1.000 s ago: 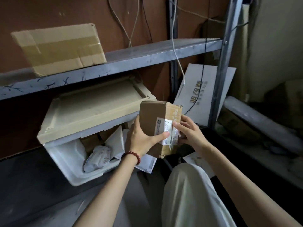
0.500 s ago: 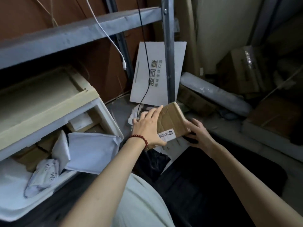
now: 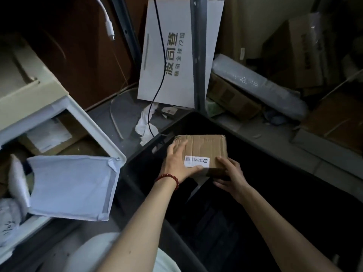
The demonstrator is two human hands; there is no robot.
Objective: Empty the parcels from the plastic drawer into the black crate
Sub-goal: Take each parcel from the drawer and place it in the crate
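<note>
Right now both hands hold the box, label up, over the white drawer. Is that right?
Not quite. The head view shows the left hand and right hand holding the box, label up, over the black crate, not the drawer, which sits off to the left.

The left hand (image 3: 176, 163) and right hand (image 3: 229, 176) hold a cardboard parcel (image 3: 204, 148) above the black crate (image 3: 143, 173). Left of the crate, a white mailer (image 3: 72, 185) juts from the plastic drawer (image 3: 94, 130).
</note>
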